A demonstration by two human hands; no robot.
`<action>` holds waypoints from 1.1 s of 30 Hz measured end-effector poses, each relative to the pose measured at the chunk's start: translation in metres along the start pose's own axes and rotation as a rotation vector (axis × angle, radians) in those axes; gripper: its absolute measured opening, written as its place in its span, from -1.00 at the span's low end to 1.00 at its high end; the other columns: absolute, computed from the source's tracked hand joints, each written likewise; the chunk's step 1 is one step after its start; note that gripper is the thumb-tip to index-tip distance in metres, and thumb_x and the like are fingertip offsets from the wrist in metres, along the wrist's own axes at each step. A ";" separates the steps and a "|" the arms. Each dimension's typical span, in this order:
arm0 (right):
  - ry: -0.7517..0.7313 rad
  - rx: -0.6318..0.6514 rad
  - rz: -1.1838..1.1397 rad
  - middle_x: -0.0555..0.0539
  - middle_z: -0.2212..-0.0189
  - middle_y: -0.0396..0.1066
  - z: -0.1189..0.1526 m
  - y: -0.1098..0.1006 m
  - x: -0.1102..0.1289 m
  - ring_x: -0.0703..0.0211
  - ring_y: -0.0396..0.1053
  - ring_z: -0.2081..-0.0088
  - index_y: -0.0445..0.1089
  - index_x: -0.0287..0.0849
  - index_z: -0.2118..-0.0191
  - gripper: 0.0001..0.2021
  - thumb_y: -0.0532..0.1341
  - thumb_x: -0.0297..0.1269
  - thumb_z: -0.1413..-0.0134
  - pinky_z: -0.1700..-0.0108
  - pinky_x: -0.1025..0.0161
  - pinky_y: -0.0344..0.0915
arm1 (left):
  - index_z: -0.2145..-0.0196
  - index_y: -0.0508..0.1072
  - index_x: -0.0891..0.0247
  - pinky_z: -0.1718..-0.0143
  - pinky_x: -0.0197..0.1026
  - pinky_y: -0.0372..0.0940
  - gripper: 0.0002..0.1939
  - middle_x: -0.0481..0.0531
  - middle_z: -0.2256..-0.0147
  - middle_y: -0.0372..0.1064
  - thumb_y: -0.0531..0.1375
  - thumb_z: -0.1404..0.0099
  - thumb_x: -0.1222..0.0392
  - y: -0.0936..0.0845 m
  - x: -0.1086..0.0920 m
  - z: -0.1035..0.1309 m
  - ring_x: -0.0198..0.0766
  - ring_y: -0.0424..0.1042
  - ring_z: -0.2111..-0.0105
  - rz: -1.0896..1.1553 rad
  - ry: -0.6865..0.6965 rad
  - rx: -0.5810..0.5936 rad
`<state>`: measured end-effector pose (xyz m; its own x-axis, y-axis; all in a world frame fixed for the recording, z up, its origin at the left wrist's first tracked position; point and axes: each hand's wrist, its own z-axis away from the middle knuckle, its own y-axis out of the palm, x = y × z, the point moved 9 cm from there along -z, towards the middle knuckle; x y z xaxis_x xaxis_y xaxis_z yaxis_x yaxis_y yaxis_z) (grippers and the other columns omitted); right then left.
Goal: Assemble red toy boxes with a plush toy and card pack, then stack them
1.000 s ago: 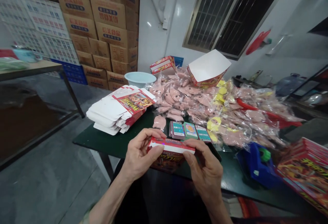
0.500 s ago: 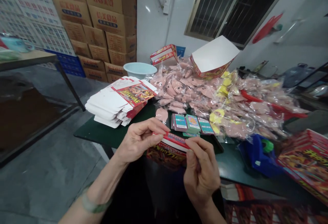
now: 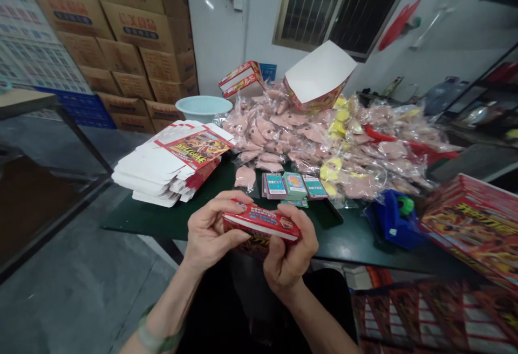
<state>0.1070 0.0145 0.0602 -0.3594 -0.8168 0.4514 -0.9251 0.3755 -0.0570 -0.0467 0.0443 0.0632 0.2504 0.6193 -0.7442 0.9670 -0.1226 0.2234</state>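
Between my two hands is a red printed cardboard box (image 3: 261, 219), held above my lap at the table's front edge. My left hand (image 3: 212, 232) grips its left end, thumb on the near side and fingers over the top. On the right end, my right hand (image 3: 293, 249) pinches it the same way. The box's end flap lies folded over, with a white edge showing along the near side. Its lower part is dark and partly hidden by my hands. Just beyond it, stacks of printed cards (image 3: 276, 185) sit on the green table (image 3: 343, 240).
Flattened white-and-red boxes (image 3: 141, 165) are piled at left. Bagged pink plush-looking pieces (image 3: 263, 130) heap up behind the cards, with an open box (image 3: 319, 76) on top. A blue tape dispenser (image 3: 399, 219) and stacked red boxes (image 3: 477, 224) stand at right. A pale blue basin (image 3: 204, 107) is behind.
The flap, standing partly open before, now lies down over the box end. Both hands have moved slightly left, and my thumbs press on the near side. The view has shifted right.
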 end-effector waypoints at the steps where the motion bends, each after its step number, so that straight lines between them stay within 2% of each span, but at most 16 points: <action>1: 0.005 -0.006 -0.018 -0.23 0.07 0.23 0.000 0.000 -0.001 0.09 0.34 0.17 0.00 -0.15 -0.18 -0.57 0.02 -0.31 -0.20 0.21 0.05 0.39 | 0.26 0.46 0.22 0.32 -0.16 0.40 -0.73 0.14 0.19 0.39 0.33 -0.03 0.31 0.000 -0.001 0.000 -0.15 0.46 0.26 -0.026 0.014 -0.005; 4: -0.020 0.024 -0.008 -0.22 0.03 0.21 -0.001 0.003 -0.001 0.05 0.33 0.12 0.07 -0.08 -0.12 -0.65 0.01 -0.31 -0.21 0.18 -0.01 0.39 | 0.21 0.47 0.18 0.26 -0.14 0.40 -0.67 0.13 0.19 0.41 0.33 -0.02 0.34 -0.001 -0.003 0.001 -0.14 0.45 0.21 -0.110 0.049 -0.029; 7: -0.048 0.054 -0.011 -0.21 0.03 0.22 -0.003 0.003 0.000 0.04 0.31 0.09 0.12 -0.07 -0.07 -0.69 -0.01 -0.36 -0.21 0.18 -0.03 0.40 | 0.16 0.47 0.13 0.21 -0.07 0.40 -0.62 0.13 0.10 0.37 0.32 -0.03 0.36 -0.001 -0.001 0.001 -0.10 0.46 0.19 -0.151 0.040 -0.014; 10: -0.056 0.062 -0.058 -0.19 0.05 0.22 -0.006 0.002 -0.001 0.08 0.33 0.11 0.15 -0.06 -0.05 -0.68 -0.02 -0.43 -0.19 0.18 0.00 0.40 | 0.19 0.49 0.14 0.14 -0.02 0.38 -0.67 0.13 0.03 0.33 0.27 -0.07 0.40 0.001 -0.001 0.000 -0.07 0.47 0.16 -0.173 0.031 0.030; 13: -0.058 0.071 -0.086 -0.16 0.05 0.22 -0.007 0.000 -0.002 0.10 0.34 0.11 0.16 -0.02 -0.05 -0.66 -0.03 -0.47 -0.19 0.17 0.00 0.40 | 0.23 0.50 0.15 0.15 -0.03 0.39 -0.70 0.13 0.07 0.37 0.26 -0.08 0.43 0.001 -0.001 0.000 -0.07 0.47 0.16 -0.170 0.016 0.047; 19: -0.110 0.048 -0.033 -0.19 0.00 0.19 -0.001 0.000 -0.001 0.08 0.30 0.05 0.16 -0.04 -0.05 -0.66 -0.04 -0.46 -0.20 0.13 -0.01 0.37 | 0.28 0.50 0.21 0.13 -0.07 0.36 -0.75 0.16 0.09 0.40 0.30 -0.03 0.40 -0.002 0.000 0.004 -0.06 0.41 0.09 -0.230 0.023 -0.011; 23: -0.098 0.038 -0.014 -0.20 -0.05 0.16 0.002 0.003 -0.008 0.06 0.25 -0.02 0.14 -0.06 -0.04 -0.67 -0.05 -0.47 -0.20 0.07 -0.04 0.33 | 0.10 0.43 0.17 0.01 -0.09 0.27 -0.62 0.11 0.10 0.41 0.27 -0.08 0.34 -0.003 0.000 0.004 -0.13 0.38 0.07 -0.384 0.032 -0.059; 25: -0.085 0.056 -0.039 -0.18 -0.01 0.18 -0.004 0.005 -0.012 0.08 0.27 0.00 0.15 -0.07 -0.01 -0.69 -0.04 -0.48 -0.19 0.07 -0.01 0.33 | 0.12 0.44 0.18 0.04 -0.10 0.28 -0.66 0.09 0.13 0.42 0.26 -0.11 0.31 0.000 -0.001 0.002 -0.16 0.40 0.11 -0.425 0.037 -0.047; 27: -0.081 0.081 -0.044 -0.17 0.03 0.19 -0.016 0.006 -0.013 0.13 0.30 0.05 0.21 -0.09 0.05 -0.73 -0.02 -0.49 -0.17 0.07 0.05 0.34 | 0.25 0.48 0.21 0.13 -0.15 0.33 -0.79 0.07 0.19 0.42 0.26 -0.10 0.31 0.005 -0.008 -0.001 -0.18 0.42 0.18 -0.444 0.089 -0.049; 30: -0.081 0.097 0.041 -0.19 0.04 0.19 -0.039 -0.003 -0.013 0.11 0.29 0.05 0.27 -0.13 0.07 -0.76 0.04 -0.43 -0.15 0.07 0.09 0.32 | 0.32 0.47 0.21 0.19 -0.19 0.32 -0.83 0.02 0.22 0.40 0.28 -0.07 0.34 0.006 -0.021 -0.002 -0.23 0.41 0.25 -0.517 0.182 -0.168; 33: 0.010 0.055 0.198 -0.20 0.11 0.28 -0.056 -0.035 -0.029 0.10 0.30 0.08 0.29 -0.18 0.04 -0.74 0.09 -0.33 -0.13 0.17 0.15 0.34 | 0.26 0.47 0.16 0.17 -0.21 0.26 -0.73 -0.02 0.20 0.37 0.30 -0.04 0.35 0.001 -0.023 0.001 -0.25 0.37 0.25 -0.594 0.244 -0.290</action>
<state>0.1573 0.0499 0.0989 -0.5338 -0.7251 0.4351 -0.8420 0.5034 -0.1940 -0.0512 0.0296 0.0800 -0.3662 0.6780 -0.6374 0.8769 0.4806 0.0073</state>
